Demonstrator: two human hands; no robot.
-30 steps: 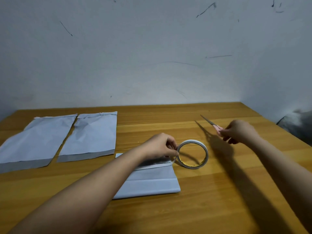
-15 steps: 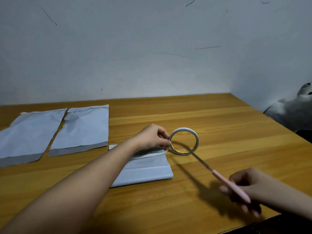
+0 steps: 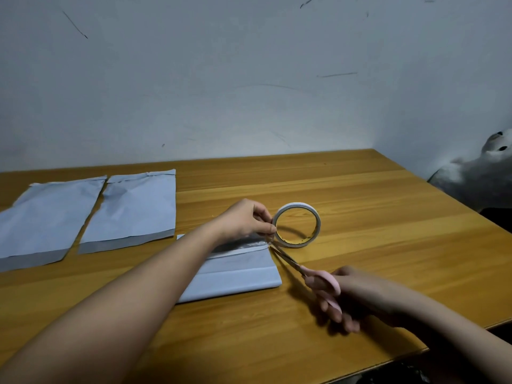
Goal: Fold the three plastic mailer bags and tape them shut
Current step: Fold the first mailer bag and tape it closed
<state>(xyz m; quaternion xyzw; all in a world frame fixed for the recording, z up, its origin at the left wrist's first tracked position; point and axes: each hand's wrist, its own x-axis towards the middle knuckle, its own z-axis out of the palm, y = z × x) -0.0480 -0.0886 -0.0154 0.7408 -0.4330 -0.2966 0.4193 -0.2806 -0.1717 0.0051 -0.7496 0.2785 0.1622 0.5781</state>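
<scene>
My left hand (image 3: 245, 218) pinches the white tape roll (image 3: 297, 224) upright at frame centre; my right hand (image 3: 357, 293) grips the pink-handled scissors (image 3: 310, 273). Risk: blade tips snagging the folded grey plastic mailer bag (image 3: 235, 270) beside the cut.

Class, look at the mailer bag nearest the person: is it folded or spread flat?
Folded. The nearest mailer bag shows a doubled edge and a crease across it, unlike the two flat bags behind.
</scene>
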